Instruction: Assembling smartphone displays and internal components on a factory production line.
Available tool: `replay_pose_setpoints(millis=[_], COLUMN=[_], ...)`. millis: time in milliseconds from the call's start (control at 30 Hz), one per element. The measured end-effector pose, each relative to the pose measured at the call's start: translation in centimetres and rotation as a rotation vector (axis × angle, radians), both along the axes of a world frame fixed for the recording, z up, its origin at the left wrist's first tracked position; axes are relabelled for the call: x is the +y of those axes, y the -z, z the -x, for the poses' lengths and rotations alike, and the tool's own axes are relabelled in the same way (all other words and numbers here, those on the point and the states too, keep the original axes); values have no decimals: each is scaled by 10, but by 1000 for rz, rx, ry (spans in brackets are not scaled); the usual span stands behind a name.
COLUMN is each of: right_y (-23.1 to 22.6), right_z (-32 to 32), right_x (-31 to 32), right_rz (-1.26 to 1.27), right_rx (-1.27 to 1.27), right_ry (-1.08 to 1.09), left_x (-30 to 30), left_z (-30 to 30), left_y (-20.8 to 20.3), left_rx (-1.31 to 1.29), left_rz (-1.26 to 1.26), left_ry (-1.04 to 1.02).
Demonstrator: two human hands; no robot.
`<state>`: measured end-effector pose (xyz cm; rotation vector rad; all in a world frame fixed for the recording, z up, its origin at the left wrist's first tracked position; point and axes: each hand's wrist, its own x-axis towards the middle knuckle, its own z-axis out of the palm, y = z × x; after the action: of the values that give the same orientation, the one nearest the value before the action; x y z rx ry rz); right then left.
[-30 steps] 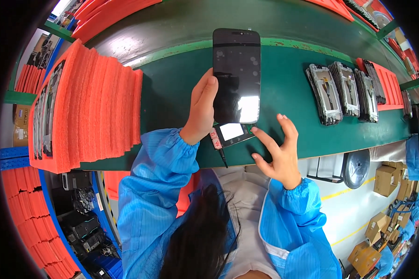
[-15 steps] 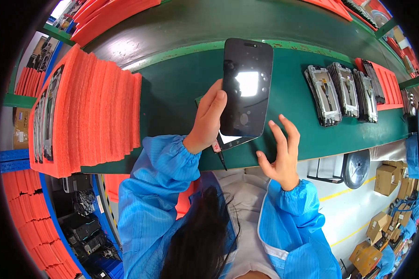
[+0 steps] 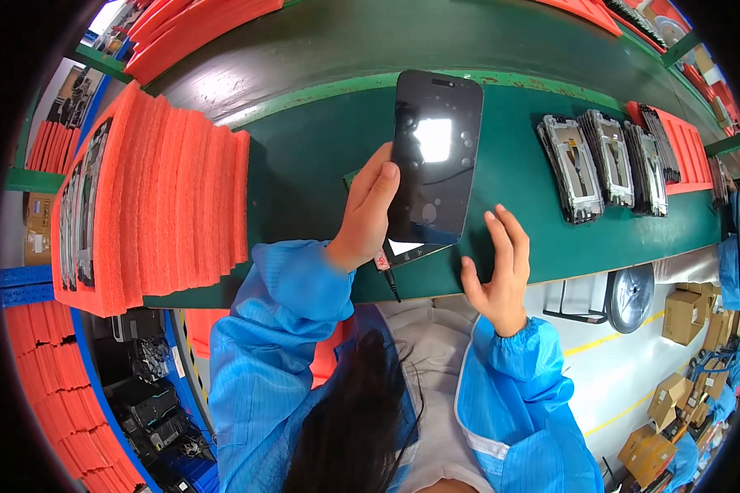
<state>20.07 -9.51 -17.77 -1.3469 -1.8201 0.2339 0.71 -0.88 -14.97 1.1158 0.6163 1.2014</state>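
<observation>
My left hand point(image 3: 366, 201) grips a dark phone screen point(image 3: 432, 177) by its left edge, thumb on the front. The glossy face is toward me, showing a bright reflection and several round spots like bubbles. Beneath it, partly hidden, a flat device with a black frame and white face point(image 3: 407, 249) lies on the green tabletop point(image 3: 304, 156). A dark cable point(image 3: 392, 283) runs from it, with a small marked tag beside my left wrist. My right hand point(image 3: 500, 271) hovers at the table's front edge, right of the screen, fingers apart and holding nothing.
A tall stack of red foam trays point(image 3: 173, 193) stands at the left, with metal phone frames point(image 3: 86, 201) in its outer tray. Several piles of phone frames point(image 3: 575, 168) sit at the right beside another red tray point(image 3: 678, 148). A round-seated stool point(image 3: 630, 297) stands beyond the front edge.
The screen has shifted very slightly downward in my left hand's grip. My right hand has moved a little to the right, its fingers drawing closer together.
</observation>
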Motion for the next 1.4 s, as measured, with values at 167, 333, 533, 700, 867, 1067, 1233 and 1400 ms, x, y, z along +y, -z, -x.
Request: replay_pose_setpoints(millis=[167,333,533,700,867,1067,1233,1400], right_y=[-1,4,7,6,6,5,5,-14], right_z=[0,0,-1,-1,0,1,-3,-5], right_x=[0,0,-1,0,1,1,1,10], right_rz=[4,-31,-69,-36,-34,-32,-37,-132], right_rx=[11,44,45,24,0,-9,27,-35], right_ry=[-4,22,36,20,14,22,-28,-198], left_x=[0,2,-1,-1,0,0,1,-1], left_z=[0,1,-1,-1,-1,1,1,-3], left_y=[0,2,0,1,-1,2,4,1], left_rx=[11,18,28,25,21,77,86,97], left_rz=[5,7,4,6,8,-12,-10,-15], left_ry=[-3,9,-22,-11,-17,-23,-16,-25])
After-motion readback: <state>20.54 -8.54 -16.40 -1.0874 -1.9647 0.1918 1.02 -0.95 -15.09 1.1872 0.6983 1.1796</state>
